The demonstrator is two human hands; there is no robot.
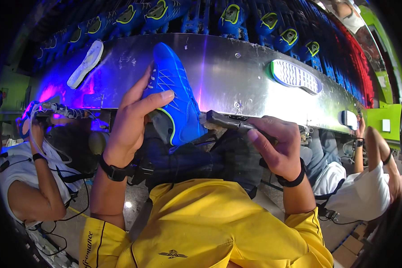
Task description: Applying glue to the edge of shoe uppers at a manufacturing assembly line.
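Observation:
A blue shoe upper [176, 96] with lime-green collar lining and pale criss-cross lines hangs in front of me, toe pointing up and away. My left hand [136, 109] is closed around its left side, thumb lying across the laced area. In my right hand [277, 143] is a dark-handled brush [230, 120], gripped between thumb and fingers. Its pale, frayed tip meets or nearly meets the right side of the shoe near the heel; blur hides the exact contact.
A metal bench [228, 67] runs across, bearing a white sole [85, 64] and a white-green sole [295, 77]. Behind it, several blue shoes [158, 11] stand on a dark rack. Co-workers sit at left [35, 178] and right [357, 187]; another sole [349, 119] lies near the right one.

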